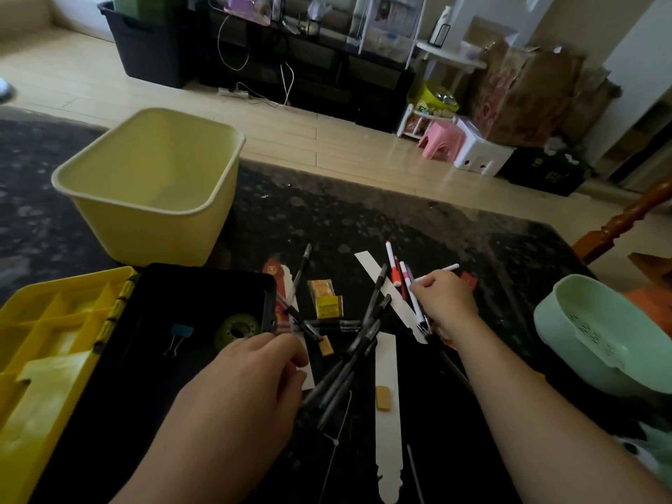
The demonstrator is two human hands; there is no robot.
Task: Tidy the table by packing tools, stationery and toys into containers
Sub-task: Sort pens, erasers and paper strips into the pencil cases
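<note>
The left grip (247, 380) is curled round a fanned bundle of black pens (349, 369). Held loosely at one end, a few could slide out and scatter back onto the dark surface (472, 241). The right grip (445, 303) pinches a white pen (445, 269) beside the coloured markers (394, 271). Reaching for more may knock those markers away or cost it the pen.

The yellow divided tray (47, 332) at far left shows no items in its compartments. The black box (163, 296) next to it holds a binder clip (180, 332) and a green tape roll (236, 331). The yellow tub (152, 227) behind shows nothing inside. The green basket (567, 343) at right looks unfilled, though its inside is only partly visible.
</note>
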